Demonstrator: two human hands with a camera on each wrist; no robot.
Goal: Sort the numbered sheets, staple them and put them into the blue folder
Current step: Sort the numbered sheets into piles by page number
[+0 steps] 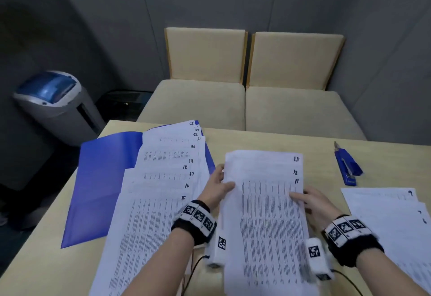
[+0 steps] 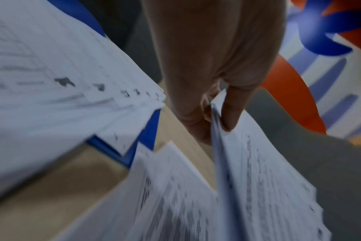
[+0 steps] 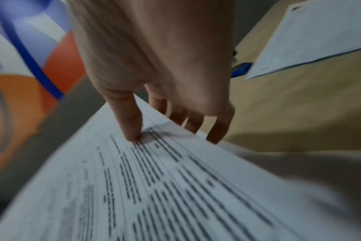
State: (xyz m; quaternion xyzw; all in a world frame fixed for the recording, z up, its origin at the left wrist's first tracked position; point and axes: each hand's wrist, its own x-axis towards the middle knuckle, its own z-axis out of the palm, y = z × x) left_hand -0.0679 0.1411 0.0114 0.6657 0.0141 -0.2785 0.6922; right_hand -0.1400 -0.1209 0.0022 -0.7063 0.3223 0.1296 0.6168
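Note:
An open blue folder (image 1: pixel 105 179) lies on the left of the table. Fanned sheets numbered 15 to 25 (image 1: pixel 158 202) overlap its right half. At the centre is a stack showing 11, 12 and 13 (image 1: pixel 268 214), raised at an angle between both hands. My left hand (image 1: pixel 224 179) pinches its left edge, thumb on top and fingers beneath, which the left wrist view (image 2: pixel 216 117) shows close up. My right hand (image 1: pixel 303 199) holds the right edge, its thumb (image 3: pixel 132 130) pressing the top sheet and fingers curled under. A blue stapler (image 1: pixel 348 167) lies at the right.
Another pile of sheets showing 9, 7 and 6 (image 1: pixel 391 221) sits at the table's right edge. Two beige chairs (image 1: pixel 245 99) stand behind the wooden table (image 1: pixel 321 155). A grey bin-like machine with a blue top (image 1: pixel 56 104) stands on the floor at far left.

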